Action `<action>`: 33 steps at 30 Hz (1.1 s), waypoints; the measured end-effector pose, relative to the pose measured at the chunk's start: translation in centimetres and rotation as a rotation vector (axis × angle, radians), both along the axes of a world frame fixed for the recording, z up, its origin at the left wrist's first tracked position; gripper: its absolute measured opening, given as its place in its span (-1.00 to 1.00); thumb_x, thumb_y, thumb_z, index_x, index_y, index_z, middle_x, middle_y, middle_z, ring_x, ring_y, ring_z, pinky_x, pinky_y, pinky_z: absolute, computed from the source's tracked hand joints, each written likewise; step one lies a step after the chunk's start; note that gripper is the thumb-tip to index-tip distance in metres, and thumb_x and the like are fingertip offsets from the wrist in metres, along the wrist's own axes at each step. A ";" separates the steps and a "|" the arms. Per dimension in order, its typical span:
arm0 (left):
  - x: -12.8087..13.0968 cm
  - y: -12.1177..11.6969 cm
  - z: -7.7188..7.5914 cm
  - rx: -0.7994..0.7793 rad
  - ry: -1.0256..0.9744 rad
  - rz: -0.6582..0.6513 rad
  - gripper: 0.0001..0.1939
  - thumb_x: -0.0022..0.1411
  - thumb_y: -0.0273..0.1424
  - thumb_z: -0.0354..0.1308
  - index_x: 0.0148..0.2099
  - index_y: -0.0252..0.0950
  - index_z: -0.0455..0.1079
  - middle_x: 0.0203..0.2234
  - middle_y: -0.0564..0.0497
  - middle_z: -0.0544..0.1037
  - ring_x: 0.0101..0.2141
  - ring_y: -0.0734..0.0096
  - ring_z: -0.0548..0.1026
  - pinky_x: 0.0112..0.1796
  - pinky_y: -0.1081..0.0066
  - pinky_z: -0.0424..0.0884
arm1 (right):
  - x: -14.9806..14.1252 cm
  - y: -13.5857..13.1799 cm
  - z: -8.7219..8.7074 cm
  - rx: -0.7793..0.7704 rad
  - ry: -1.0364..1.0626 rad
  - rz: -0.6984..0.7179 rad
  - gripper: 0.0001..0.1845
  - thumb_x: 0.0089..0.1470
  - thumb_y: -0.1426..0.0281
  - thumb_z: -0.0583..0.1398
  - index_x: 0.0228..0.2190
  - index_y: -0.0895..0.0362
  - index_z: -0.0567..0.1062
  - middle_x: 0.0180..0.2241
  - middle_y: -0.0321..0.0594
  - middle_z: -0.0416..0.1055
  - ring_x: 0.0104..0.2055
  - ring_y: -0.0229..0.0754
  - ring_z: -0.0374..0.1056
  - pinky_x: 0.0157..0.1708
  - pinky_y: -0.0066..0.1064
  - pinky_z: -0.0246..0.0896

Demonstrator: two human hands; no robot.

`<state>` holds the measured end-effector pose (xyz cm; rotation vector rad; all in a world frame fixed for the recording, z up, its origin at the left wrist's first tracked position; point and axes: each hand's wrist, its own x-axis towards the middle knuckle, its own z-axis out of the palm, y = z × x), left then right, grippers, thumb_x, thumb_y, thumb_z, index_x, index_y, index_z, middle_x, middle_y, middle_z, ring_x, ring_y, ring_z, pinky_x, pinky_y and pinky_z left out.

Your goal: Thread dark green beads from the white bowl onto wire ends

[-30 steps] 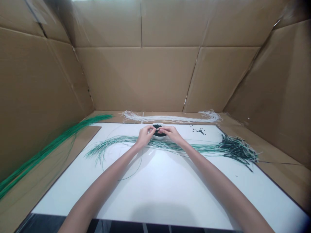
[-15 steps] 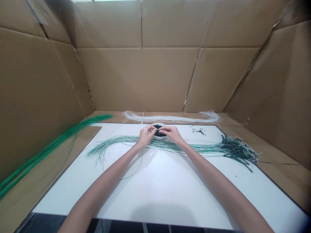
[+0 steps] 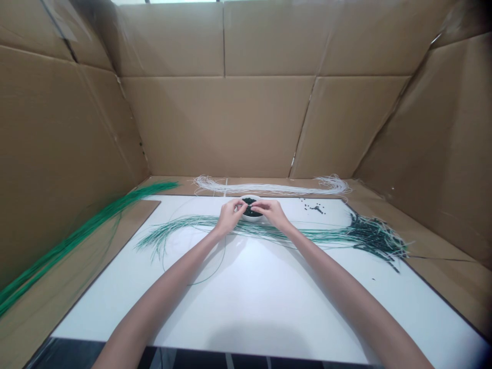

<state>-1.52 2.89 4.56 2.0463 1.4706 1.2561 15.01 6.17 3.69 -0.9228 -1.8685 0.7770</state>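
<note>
Both hands meet over a white bowl (image 3: 252,219) of small black beads (image 3: 250,200). My left hand (image 3: 230,212) is closed in a pinch on a thin green wire (image 3: 221,264), whose loose loop hangs below that wrist onto the white board. A pale tip of it shows between the two hands. My right hand (image 3: 271,209) pinches close by, fingertips nearly touching the left ones; what it grips is too small to make out. Under the wrists lies a bundle of green wires (image 3: 319,236), with black beads strung on its right end (image 3: 376,238).
Loose black beads (image 3: 317,208) are scattered right of the bowl on the white board (image 3: 249,302). White wires (image 3: 269,188) lie behind it. A thick green wire bundle (image 3: 96,220) runs along the left side. Cardboard walls (image 3: 230,123) enclose the back and both sides.
</note>
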 end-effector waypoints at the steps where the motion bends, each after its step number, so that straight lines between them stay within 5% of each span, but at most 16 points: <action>1: 0.0 0.0 0.0 0.002 0.011 -0.001 -0.76 0.12 -0.30 -0.04 -0.34 -0.34 0.37 -0.48 0.04 0.44 -0.47 0.49 0.32 -0.41 0.52 0.20 | 0.0 0.0 0.1 0.011 -0.012 -0.005 -0.73 -0.15 0.25 0.19 -0.43 0.18 0.53 -0.41 -0.19 0.49 -0.38 -0.18 0.38 -0.35 -0.42 0.23; 22: -0.3 0.1 -0.4 0.153 0.326 0.001 -0.87 0.15 -0.41 -0.03 -0.36 -0.31 0.32 -0.55 0.04 0.33 -0.42 0.41 0.28 -0.37 0.45 0.20 | 0.2 0.3 -0.7 0.507 -0.453 -0.065 -0.80 0.04 0.40 0.09 -0.35 0.16 0.50 -0.39 -0.18 0.45 -0.34 -0.20 0.34 -0.33 -0.42 0.20; 33: -0.2 -0.2 -0.4 0.241 0.389 -0.014 -0.86 0.18 -0.39 -0.04 -0.31 -0.30 0.32 -0.50 0.02 0.38 -0.38 0.40 0.30 -0.33 0.43 0.22 | 0.2 0.2 -0.6 0.485 -0.472 -0.016 -0.74 0.10 0.39 0.01 -0.29 0.15 0.47 -0.35 -0.17 0.43 -0.31 -0.20 0.33 -0.30 -0.41 0.21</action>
